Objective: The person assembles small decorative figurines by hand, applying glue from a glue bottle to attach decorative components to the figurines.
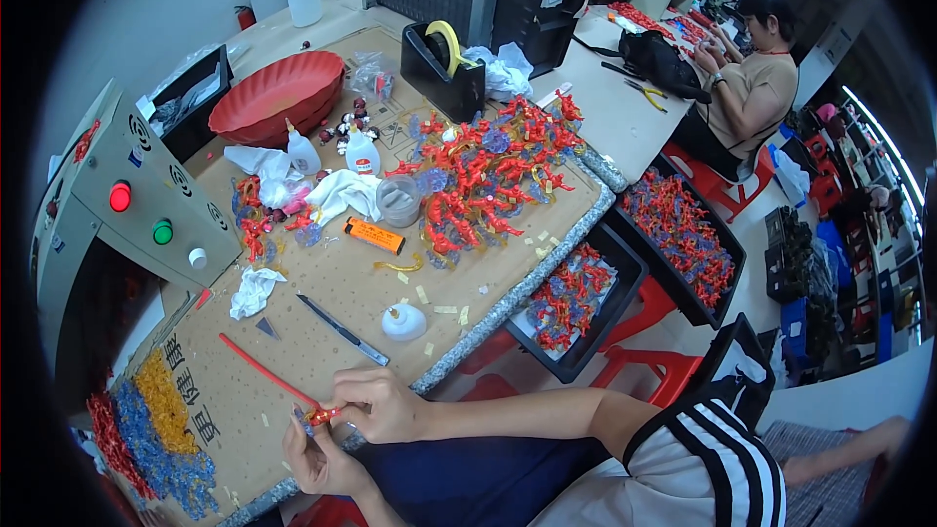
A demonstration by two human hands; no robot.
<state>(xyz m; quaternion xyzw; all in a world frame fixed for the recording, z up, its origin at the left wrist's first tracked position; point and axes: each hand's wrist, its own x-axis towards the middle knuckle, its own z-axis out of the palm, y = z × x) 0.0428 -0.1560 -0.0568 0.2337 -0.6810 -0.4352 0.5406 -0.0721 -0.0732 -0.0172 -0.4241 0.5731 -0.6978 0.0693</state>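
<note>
The right hand [376, 405] and left hand [317, 459] pinch a small glossy red plastic piece [320, 417] between closed fingertips at the table's near edge. A thin red stick [265, 374] slants away from it across the brown cardboard mat [322, 283]. Beyond lie a white teardrop glue bottle [403, 321], crumpled tissue [252, 290] and a spiky red-and-blue plastic heap [483, 176].

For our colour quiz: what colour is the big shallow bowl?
Red; the big shallow plastic bowl shows best in the head view.

A cardboard-topped workbench [322, 303] stands by a pale wall [146, 0], red stools [673, 371] on the floor beneath.
</note>
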